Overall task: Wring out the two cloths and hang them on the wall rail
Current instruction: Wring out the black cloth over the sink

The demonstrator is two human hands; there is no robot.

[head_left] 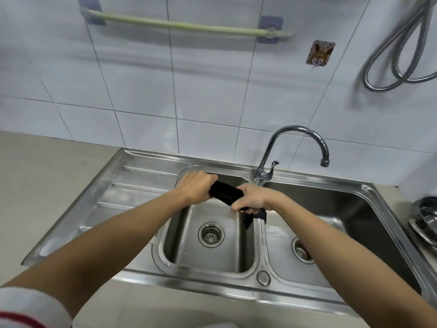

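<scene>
I have the dark cloth (226,192) rolled into a thick rope and stretched between both hands over the left basin of the sink (151,162), so whatever I squeeze out should fall toward the drain (211,234) rather than onto the table (47,166). My left hand (196,187) is clenched around the far end of the roll, knuckles up, near the basin's back rim; my right hand (251,201) is fisted around the near end, just above the divider between the two basins, with a short loose tail of fabric hanging below it. The hands sit close together with a stretch of cloth showing between them, which I judge is the grip for twisting in opposite directions: a short span gives a tighter wring. I see only this one cloth; the second one is not in view, or I cannot make it out. The faucet (295,147) has its spout turned over the right basin, clear of my hands, and I can see no water running. The pale green wall rail (189,26) runs across the tiles above and to the left, bare, so no hanging is done yet. By my reading I am in the wringing step of the first cloth, early in the task.
</scene>
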